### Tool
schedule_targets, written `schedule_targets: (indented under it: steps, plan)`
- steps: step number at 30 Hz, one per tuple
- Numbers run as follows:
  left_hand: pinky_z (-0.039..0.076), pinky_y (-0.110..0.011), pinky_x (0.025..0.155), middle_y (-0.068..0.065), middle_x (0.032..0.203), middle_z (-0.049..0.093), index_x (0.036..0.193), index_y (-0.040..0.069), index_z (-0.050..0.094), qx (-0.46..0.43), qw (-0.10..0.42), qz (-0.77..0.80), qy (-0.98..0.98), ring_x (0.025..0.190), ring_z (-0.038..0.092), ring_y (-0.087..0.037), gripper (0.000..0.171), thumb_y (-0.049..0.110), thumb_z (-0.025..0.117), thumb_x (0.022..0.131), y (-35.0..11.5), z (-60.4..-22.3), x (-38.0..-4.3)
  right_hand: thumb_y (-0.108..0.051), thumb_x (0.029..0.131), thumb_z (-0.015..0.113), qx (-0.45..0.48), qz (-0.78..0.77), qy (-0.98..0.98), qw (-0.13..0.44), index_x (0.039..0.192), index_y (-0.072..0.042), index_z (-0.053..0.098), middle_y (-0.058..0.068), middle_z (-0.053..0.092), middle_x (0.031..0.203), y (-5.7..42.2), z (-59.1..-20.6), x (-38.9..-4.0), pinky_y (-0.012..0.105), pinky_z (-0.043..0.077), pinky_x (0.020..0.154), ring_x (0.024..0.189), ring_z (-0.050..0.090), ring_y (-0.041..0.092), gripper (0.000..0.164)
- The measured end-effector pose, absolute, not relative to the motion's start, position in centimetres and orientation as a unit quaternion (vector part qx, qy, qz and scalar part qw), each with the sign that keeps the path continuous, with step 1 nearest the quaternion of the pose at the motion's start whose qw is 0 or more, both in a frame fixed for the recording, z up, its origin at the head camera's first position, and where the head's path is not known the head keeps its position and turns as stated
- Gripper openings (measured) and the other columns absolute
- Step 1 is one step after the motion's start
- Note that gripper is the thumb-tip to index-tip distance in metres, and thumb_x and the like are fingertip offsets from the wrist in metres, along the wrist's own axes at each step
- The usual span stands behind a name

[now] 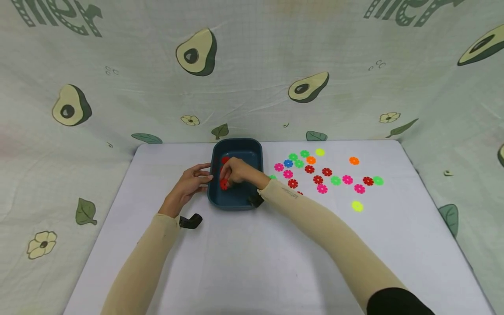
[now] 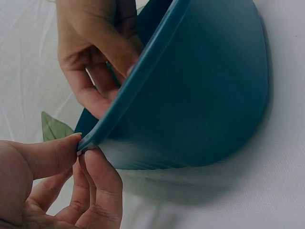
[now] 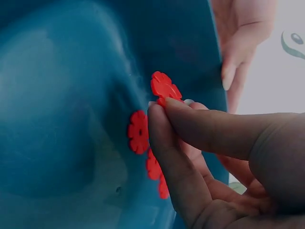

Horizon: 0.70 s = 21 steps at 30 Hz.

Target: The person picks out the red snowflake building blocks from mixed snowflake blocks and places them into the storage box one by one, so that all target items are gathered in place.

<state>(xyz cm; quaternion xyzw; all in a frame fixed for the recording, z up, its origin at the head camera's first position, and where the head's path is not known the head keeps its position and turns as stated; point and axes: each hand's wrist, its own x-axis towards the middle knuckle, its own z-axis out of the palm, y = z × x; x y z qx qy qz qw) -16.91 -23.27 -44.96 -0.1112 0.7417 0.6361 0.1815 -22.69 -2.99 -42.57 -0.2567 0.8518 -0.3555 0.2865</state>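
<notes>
A deep blue plastic tray point(image 1: 233, 202) stands at the back middle of the white table. My left hand point(image 1: 188, 183) pinches its left rim point(image 2: 125, 93) between thumb and fingers. Inside the tray, my right hand point(image 1: 238, 170) pinches a red flower-shaped disc point(image 3: 164, 86) between thumb and index finger, close to the left wall. Below that disc in the right wrist view, more red discs, one of them whole in sight point(image 3: 138, 132), lie along the tray's side; the fingers partly hide the others.
Right of the tray, flower discs in several colours lie scattered, among them a blue one point(image 1: 288, 163), a lone orange one point(image 1: 354, 161) and a yellow one point(image 1: 357, 206). A cloth printed with avocados point(image 1: 197, 52) hangs behind the table point(image 1: 244, 262).
</notes>
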Motion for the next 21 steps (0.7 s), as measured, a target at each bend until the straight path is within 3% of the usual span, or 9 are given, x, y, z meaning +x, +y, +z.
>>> schedule_targets:
  steps: [21]
  plan:
    - [0.055,-0.027,0.079,-0.010,0.127,0.053,0.162,0.008,0.041,-0.113,0.180,0.626,0.750,0.094,0.062,-0.015,0.059,0.007,0.062,0.107,-23.2,-44.6,-16.6,0.010,0.086,0.082,-0.265,-0.315,0.851,0.325,0.105,0.002,0.078,0.004,0.067,0.081,-4.2,-43.6,-23.8,0.024,0.054,0.070,0.073,0.061,0.014,0.021]
